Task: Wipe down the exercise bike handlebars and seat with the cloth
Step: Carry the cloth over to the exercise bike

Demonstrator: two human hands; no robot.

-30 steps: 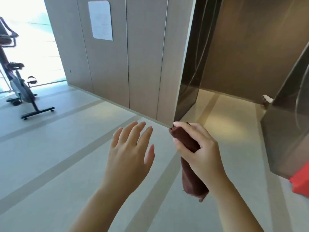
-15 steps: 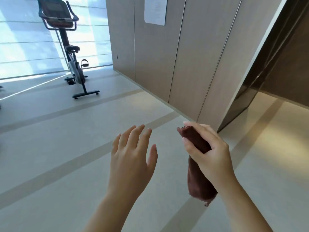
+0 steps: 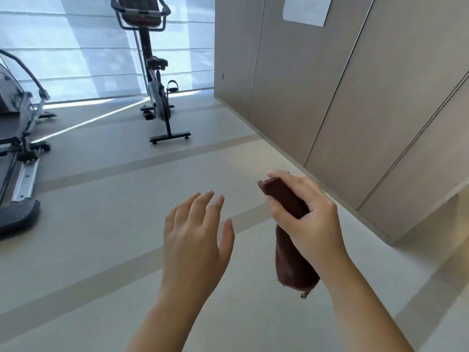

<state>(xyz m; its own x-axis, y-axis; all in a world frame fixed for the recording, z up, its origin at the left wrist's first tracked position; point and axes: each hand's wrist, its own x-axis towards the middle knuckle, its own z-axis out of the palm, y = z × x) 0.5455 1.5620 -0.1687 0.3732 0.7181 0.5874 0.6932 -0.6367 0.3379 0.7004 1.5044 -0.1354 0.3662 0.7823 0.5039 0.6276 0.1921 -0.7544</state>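
A black exercise bike (image 3: 158, 97) stands far ahead by the bright window, its handlebars (image 3: 139, 11) at the top edge and its black seat (image 3: 156, 62) below them. My right hand (image 3: 307, 219) is closed around a rolled dark brown cloth (image 3: 291, 260), whose lower end hangs under my fist. My left hand (image 3: 196, 237) floats beside it, palm down, fingers spread, holding nothing. Both hands are well short of the bike.
A tan panelled wall (image 3: 330, 97) runs along the right, with a white sheet (image 3: 308, 8) posted on it. A treadmill-like machine (image 3: 17, 138) stands at the left edge. Pale floor with darker stripes (image 3: 101, 189) stretches between me and the bike.
The view has swung left: the bike has shifted from the far left toward the upper middle and looks nearer. The dark doorway on the right has left the frame. Both hands keep their poses.
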